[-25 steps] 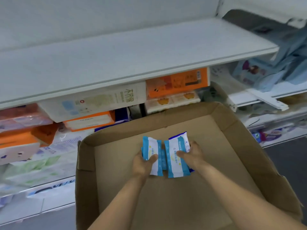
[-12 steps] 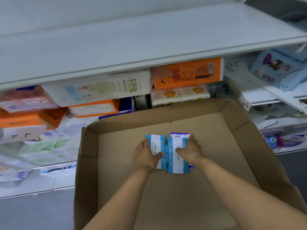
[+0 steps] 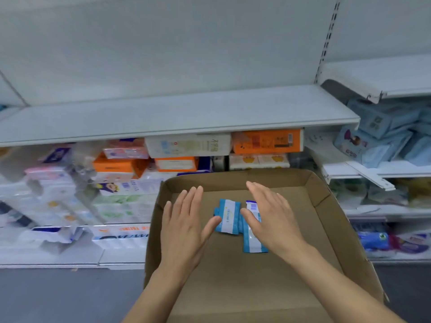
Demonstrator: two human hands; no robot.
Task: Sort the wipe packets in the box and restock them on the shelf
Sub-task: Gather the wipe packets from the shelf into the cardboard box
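A shallow brown cardboard box [image 3: 331, 220] sits in front of me with a small stack of blue-and-white wipe packets [image 3: 228, 215] lying on its floor. One more packet [image 3: 250, 241] lies beside them, partly under my right hand. My left hand [image 3: 184, 227] hovers flat to the left of the packets, fingers straight, thumb near the stack's edge. My right hand [image 3: 272, 217] is spread flat over the right packet. Neither hand grips anything. A bare white shelf board [image 3: 177, 113] runs across above the box.
Below the bare board, a shelf holds orange tissue boxes [image 3: 268, 141] and white packs [image 3: 189, 144]. Wrapped tissue bundles [image 3: 58, 194] fill the lower left. Blue packs [image 3: 382, 134] lie on the right-hand shelving. Grey floor shows at bottom left.
Both hands have let go of the packets and opened flat above them. The packets now lie on the box floor. The view has tilted up, showing more of the shelf and back wall.
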